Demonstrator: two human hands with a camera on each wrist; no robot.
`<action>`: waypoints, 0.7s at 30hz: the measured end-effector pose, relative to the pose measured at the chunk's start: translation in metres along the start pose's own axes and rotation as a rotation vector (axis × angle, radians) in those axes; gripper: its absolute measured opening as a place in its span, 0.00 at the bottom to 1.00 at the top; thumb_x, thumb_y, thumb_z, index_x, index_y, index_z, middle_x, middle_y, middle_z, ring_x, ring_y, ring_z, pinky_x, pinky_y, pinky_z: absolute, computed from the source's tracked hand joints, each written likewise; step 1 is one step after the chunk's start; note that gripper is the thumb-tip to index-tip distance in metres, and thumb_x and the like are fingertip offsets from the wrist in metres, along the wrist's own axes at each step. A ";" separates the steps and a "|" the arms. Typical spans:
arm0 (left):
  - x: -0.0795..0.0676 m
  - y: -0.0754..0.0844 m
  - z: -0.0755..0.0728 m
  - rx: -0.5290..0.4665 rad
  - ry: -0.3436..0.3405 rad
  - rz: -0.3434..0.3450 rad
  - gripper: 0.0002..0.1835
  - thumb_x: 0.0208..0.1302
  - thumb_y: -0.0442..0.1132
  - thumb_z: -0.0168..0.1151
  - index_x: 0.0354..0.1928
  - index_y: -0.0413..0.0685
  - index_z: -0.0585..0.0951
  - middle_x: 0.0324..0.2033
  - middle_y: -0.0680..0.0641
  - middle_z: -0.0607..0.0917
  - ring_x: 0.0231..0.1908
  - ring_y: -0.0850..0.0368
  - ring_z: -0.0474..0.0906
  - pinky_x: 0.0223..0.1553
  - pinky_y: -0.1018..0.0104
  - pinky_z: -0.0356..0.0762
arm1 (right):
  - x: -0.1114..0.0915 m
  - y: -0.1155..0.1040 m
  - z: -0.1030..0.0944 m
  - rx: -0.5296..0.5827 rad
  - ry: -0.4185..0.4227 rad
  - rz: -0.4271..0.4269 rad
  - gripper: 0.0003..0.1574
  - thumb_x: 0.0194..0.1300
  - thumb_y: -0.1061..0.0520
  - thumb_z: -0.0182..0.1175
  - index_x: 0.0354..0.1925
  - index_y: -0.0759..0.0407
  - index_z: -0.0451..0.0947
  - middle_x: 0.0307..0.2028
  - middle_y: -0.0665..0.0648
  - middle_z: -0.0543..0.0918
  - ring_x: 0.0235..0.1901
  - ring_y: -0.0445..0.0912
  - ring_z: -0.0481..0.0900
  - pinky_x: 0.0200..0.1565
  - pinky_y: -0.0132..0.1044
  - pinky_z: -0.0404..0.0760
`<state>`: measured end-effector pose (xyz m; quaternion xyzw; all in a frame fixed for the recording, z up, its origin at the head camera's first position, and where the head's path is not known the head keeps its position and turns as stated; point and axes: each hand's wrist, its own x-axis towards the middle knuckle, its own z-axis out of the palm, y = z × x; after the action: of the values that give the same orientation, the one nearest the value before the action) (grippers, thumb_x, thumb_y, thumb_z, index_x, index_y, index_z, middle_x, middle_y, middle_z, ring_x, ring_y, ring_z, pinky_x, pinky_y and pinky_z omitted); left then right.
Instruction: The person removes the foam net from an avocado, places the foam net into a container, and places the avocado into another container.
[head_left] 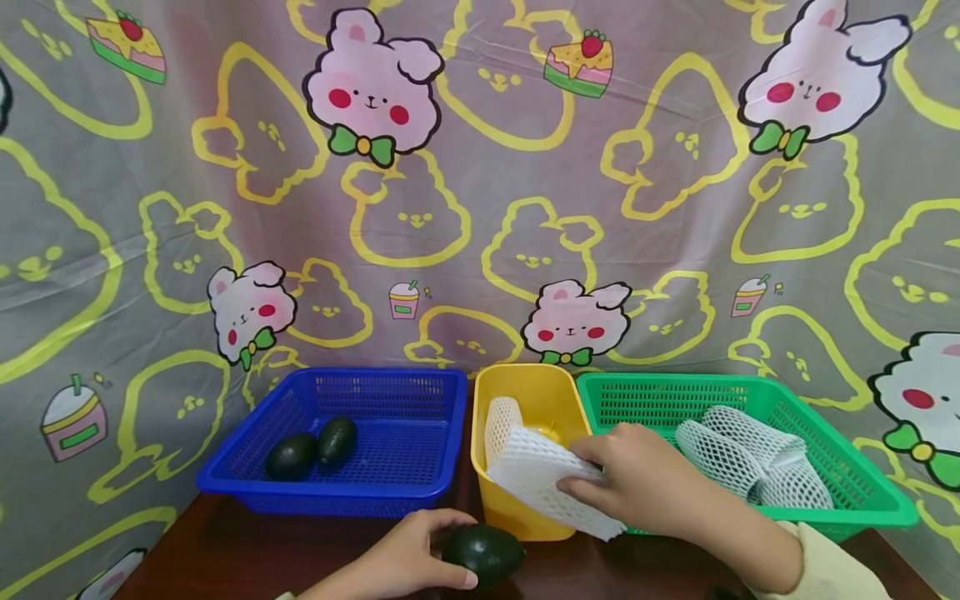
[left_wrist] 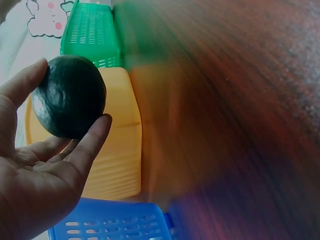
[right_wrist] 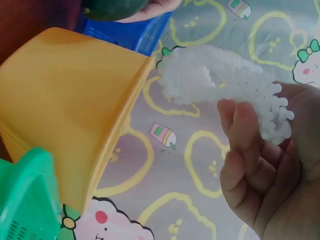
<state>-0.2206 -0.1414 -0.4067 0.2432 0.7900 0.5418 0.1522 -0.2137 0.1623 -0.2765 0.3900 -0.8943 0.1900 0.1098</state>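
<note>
My left hand [head_left: 405, 557] grips a dark green avocado [head_left: 487, 554] in front of the yellow bin [head_left: 517, 510]. In the left wrist view, thumb and fingers curve around this avocado [left_wrist: 70, 97]. My right hand [head_left: 652, 479] pinches a white foam net sleeve [head_left: 551, 487] over the bin's front rim. The right wrist view shows the net sleeve [right_wrist: 210, 75] from its end, with fingers folded on its near part. Another white foam net [head_left: 502, 417] stands inside the bin, partly hidden by the held one.
On the left stands a blue basket [head_left: 345, 498] with two avocados [head_left: 315, 446] in it. A green basket [head_left: 885, 504] on the right holds several white foam nets [head_left: 750, 454]; whether they contain anything I cannot tell. A patterned cloth [head_left: 480, 183] hangs behind the dark wooden table [head_left: 195, 550].
</note>
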 end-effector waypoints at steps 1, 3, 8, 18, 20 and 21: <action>0.000 0.000 0.000 0.001 0.001 0.002 0.28 0.49 0.38 0.75 0.53 0.39 0.78 0.42 0.49 0.83 0.40 0.59 0.82 0.40 0.67 0.81 | 0.004 -0.001 0.000 -0.013 0.017 0.014 0.18 0.62 0.42 0.66 0.22 0.46 0.72 0.15 0.37 0.68 0.16 0.31 0.67 0.18 0.28 0.68; -0.001 0.000 -0.001 0.003 0.002 0.005 0.28 0.49 0.39 0.76 0.53 0.39 0.78 0.42 0.49 0.83 0.40 0.59 0.82 0.39 0.68 0.81 | 0.012 -0.001 0.000 -0.026 0.049 0.054 0.17 0.61 0.43 0.67 0.23 0.47 0.73 0.15 0.38 0.69 0.16 0.33 0.67 0.18 0.29 0.69; -0.001 0.000 -0.001 0.005 0.004 0.016 0.28 0.49 0.39 0.76 0.53 0.39 0.78 0.41 0.50 0.83 0.40 0.59 0.82 0.39 0.69 0.80 | 0.034 0.010 0.006 0.000 0.115 0.181 0.12 0.61 0.47 0.68 0.27 0.50 0.78 0.20 0.42 0.78 0.18 0.34 0.73 0.20 0.29 0.74; -0.001 -0.002 -0.002 -0.001 0.004 0.025 0.28 0.50 0.37 0.75 0.54 0.38 0.78 0.42 0.49 0.83 0.40 0.59 0.82 0.39 0.68 0.81 | 0.066 0.037 0.019 0.028 0.214 0.376 0.15 0.64 0.50 0.65 0.28 0.60 0.77 0.18 0.51 0.77 0.14 0.40 0.75 0.18 0.32 0.75; -0.002 -0.002 -0.003 -0.003 0.002 0.027 0.28 0.50 0.38 0.75 0.53 0.39 0.78 0.42 0.49 0.83 0.40 0.59 0.82 0.39 0.68 0.81 | 0.071 0.041 0.021 0.029 0.202 0.431 0.16 0.66 0.50 0.63 0.29 0.62 0.76 0.18 0.54 0.76 0.13 0.40 0.75 0.17 0.33 0.75; -0.002 -0.002 -0.003 0.001 0.001 0.026 0.28 0.50 0.38 0.75 0.53 0.39 0.78 0.42 0.49 0.83 0.40 0.59 0.82 0.39 0.68 0.81 | 0.074 0.042 0.022 0.033 0.190 0.464 0.17 0.67 0.51 0.62 0.30 0.64 0.76 0.19 0.55 0.76 0.12 0.41 0.75 0.16 0.33 0.75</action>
<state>-0.2213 -0.1457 -0.4071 0.2532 0.7871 0.5436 0.1445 -0.2958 0.1307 -0.2814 0.1562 -0.9423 0.2608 0.1405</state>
